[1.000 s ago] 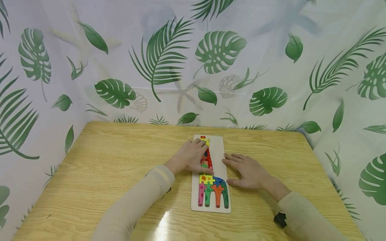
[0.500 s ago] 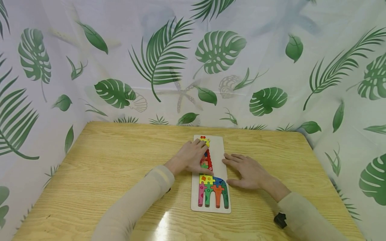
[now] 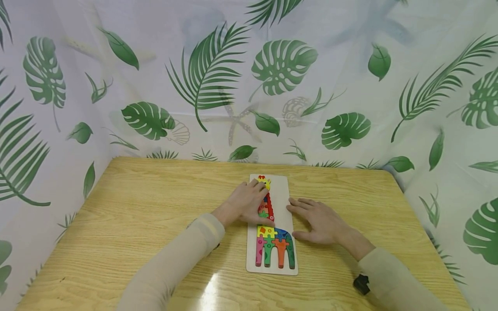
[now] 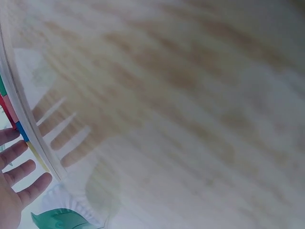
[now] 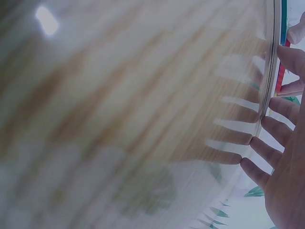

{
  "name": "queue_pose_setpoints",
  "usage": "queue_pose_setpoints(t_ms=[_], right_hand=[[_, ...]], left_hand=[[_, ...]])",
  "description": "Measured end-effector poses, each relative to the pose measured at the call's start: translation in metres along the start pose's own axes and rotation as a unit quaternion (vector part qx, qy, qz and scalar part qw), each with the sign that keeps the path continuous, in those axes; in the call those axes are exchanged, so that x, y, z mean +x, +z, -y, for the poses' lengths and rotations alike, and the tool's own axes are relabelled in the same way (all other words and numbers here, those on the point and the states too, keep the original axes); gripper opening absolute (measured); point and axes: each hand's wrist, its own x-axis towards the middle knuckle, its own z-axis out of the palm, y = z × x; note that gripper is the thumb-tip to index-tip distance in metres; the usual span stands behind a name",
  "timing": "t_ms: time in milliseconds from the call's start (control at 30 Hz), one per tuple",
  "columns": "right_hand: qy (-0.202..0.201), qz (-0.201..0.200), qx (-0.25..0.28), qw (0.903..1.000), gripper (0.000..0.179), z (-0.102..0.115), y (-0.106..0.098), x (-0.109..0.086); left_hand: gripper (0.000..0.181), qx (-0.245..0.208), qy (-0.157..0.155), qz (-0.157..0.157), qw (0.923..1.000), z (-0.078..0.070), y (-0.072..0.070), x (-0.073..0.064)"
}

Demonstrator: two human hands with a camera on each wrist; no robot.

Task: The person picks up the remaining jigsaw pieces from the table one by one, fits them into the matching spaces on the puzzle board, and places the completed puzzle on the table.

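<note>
A pale board (image 3: 279, 194) lies lengthwise on the wooden table, bearing a giraffe puzzle (image 3: 280, 251) of colourful interlocking pieces marked with small figures. My left hand (image 3: 247, 201) lies over the giraffe's neck, fingertips just below the yellow head and thumb across the base of the neck. It hides part of the neck pieces. In the left wrist view its spread fingers (image 4: 23, 169) reach the coloured pieces. On the other side, my right hand (image 3: 320, 221) rests with extended fingers at the board's right edge. The right wrist view shows those fingertips (image 5: 256, 172) against the tabletop beside the board.
The wood-grain table (image 3: 163, 190) stretches around the board, with a bright glare spot near the front. A white cloth (image 3: 233, 86) printed with green leaves hangs behind and at both sides. A small black object (image 3: 362, 284) sits at the right sleeve.
</note>
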Motion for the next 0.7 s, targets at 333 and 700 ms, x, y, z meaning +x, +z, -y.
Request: queue_pose_setpoints(t_ms=[333,700], right_hand=[[0.000,-0.001,-0.002,1.0000,0.078,-0.0003,0.0008,0.0002],[-0.001,-0.001,-0.002,1.0000,0.078,-0.0006,0.0013,0.0001]], left_hand=[[0.112,0.008,0.002,-0.002,1.0000,0.0006,0.0006,-0.0014],[0.110,0.020,0.009,-0.006,0.9997,0.0002,0.0008,-0.0026]])
